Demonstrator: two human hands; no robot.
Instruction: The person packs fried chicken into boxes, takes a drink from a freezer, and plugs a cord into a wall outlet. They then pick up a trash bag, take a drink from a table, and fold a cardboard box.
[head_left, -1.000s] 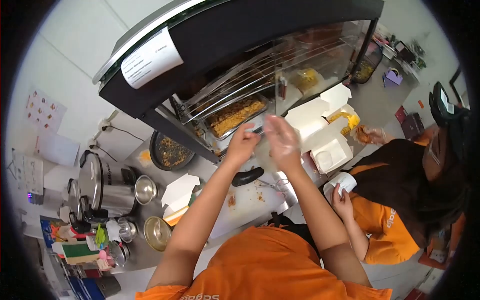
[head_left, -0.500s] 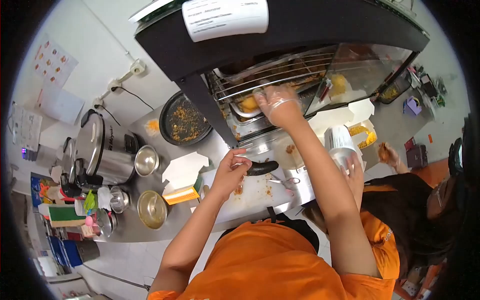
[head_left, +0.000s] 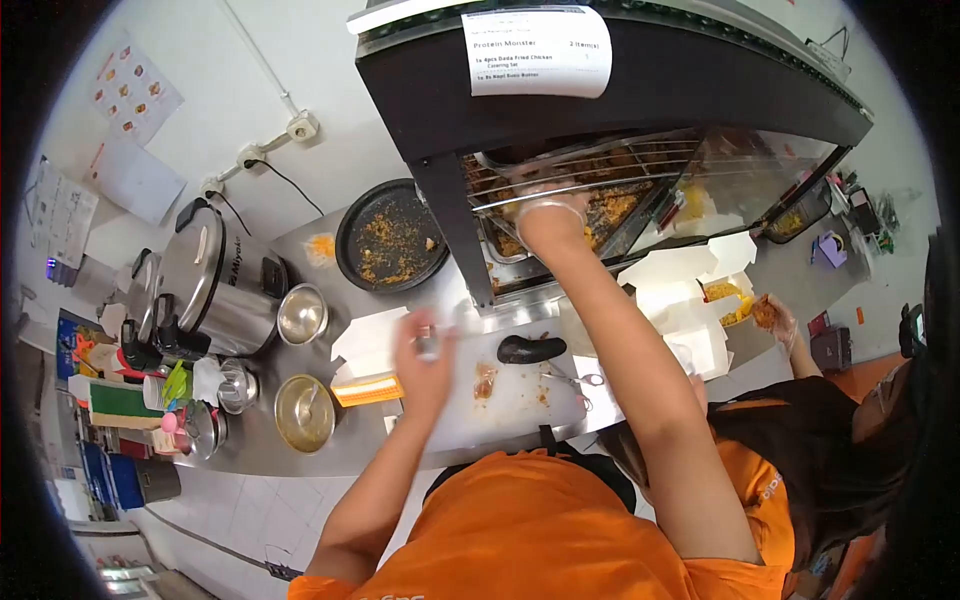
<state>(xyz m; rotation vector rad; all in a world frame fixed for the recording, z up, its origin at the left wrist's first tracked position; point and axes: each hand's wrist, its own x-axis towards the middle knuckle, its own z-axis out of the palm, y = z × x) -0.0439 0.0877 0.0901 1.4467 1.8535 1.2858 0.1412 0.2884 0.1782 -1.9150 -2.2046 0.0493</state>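
My left hand [head_left: 425, 365] is smeared by motion above the cutting board's left side, close to an open white-and-orange food box [head_left: 368, 388]. Its fingers are too blurred to read. Reaching into a black heated display cabinet [head_left: 430, 110], my right hand [head_left: 550, 222] wears a clear plastic glove. Wire racks and glare hide its fingers, near a tray of brown crumbs [head_left: 610, 210]. On the white cutting board [head_left: 465, 415] lie a dark, shiny, elongated object [head_left: 530, 349], a small brownish packet [head_left: 485, 380] and scissors [head_left: 580, 380].
At right, a co-worker's gloved hand [head_left: 785, 325] holds a brown fried piece beside an open box with yellow food [head_left: 730, 300]. A round black crumb-strewn pan [head_left: 392, 240], metal bowls [head_left: 302, 313] and a steel cooker [head_left: 220, 270] stand left.
My left hand has left the dark elongated object and moved left toward the box. My right hand has gone deeper into the cabinet. The co-worker's white cup is now mostly hidden. The view has shifted.
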